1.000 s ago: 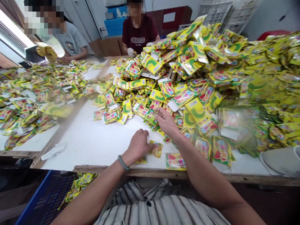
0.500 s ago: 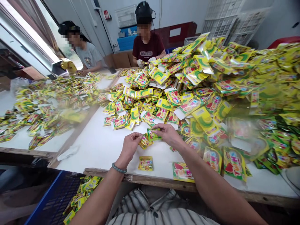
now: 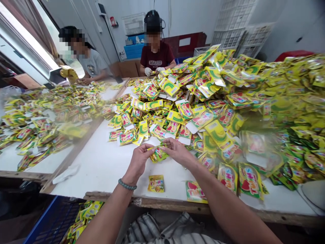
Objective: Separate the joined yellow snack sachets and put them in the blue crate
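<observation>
Above the white tabletop, my left hand pinches small shiny candy packets by their left edge. A green packet now lies over a yellow one, so most of the yellow one is hidden. My right hand grips the green packet at its upper right, thumb and fingers closed on it. Nearer the table's front edge lies a single yellow packet, flat and apart from both hands. Beside my right forearm is a yellow-green flat pack with a watermelon print, partly covered by the arm.
A tall heap of yellow packs rises beyond my hands and to the right. Green packets lie at the right. A wooden strip divides the table. Below stands a blue crate with packs. Two people work opposite.
My right hand has brought the green packet left and over the yellow packet in my left hand. The view has tilted slightly, shifting the whole scene.
</observation>
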Demonstrator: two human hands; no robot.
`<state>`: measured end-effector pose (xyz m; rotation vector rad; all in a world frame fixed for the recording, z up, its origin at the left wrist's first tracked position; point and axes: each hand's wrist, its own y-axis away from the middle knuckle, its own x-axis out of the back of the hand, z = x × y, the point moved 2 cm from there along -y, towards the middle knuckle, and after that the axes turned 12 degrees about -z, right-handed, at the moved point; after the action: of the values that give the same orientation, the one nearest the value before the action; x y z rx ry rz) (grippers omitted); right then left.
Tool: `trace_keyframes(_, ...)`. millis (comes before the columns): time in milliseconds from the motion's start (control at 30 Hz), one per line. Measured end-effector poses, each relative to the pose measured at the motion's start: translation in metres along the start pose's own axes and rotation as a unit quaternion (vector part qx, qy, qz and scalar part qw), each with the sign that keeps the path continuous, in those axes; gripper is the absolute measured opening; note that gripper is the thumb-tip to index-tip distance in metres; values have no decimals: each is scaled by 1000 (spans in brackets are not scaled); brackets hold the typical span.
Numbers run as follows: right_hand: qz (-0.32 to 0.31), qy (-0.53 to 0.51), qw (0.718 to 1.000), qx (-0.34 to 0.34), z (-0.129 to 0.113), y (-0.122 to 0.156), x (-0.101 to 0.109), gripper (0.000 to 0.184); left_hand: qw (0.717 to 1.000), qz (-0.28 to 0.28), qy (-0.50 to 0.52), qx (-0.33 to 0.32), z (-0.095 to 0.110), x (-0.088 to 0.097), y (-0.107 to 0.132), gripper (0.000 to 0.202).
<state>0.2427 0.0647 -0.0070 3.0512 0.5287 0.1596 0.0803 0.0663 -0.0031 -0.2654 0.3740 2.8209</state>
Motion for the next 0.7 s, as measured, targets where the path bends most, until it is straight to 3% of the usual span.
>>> trace_keyframes(100, -48, -35, 998, -21, -7, 3, 4, 29, 999, -30, -22, -3, 8, -5, -12, 35)
trace_keyframes(167, 13, 13, 1000, -16, -13, 5, 13, 23, 996, -62, -70, -11, 16, -6, -23, 32)
trace_keyframes(233, 127, 90, 988, -17, -18, 7, 25, 20, 980, -65, -182, -38, 26, -4, -37, 25)
trace_keyframes(267, 179, 117, 977, -26, -19, 7, 31, 21, 961, -53, -267, -57, 31, -2, -44, 20)
trace_keyframes(333, 245, 125, 961, -43, -17, 7, 40, 25, 886, -29, -453, -95, 40, -1, -58, 26)
trace_keyframes(433, 263, 47, 964, -14, -8, 2, 47, 35, 758, -37, -637, -137, 42, -7, -76, 55)
trace_keyframes(500, 251, -4, 968, 16, -1, -2, 48, 40, 703, -72, -693, -140, 38, -13, -84, 66)
trace_keyframes(600, 236, -41, 971, 27, 5, -5, 47, 43, 658, -135, -733, -112, 31, -16, -89, 66)
trace_keyframes(700, 223, -58, 973, 12, 3, -3, 46, 44, 661, -168, -722, -116, 30, -8, -82, 58)
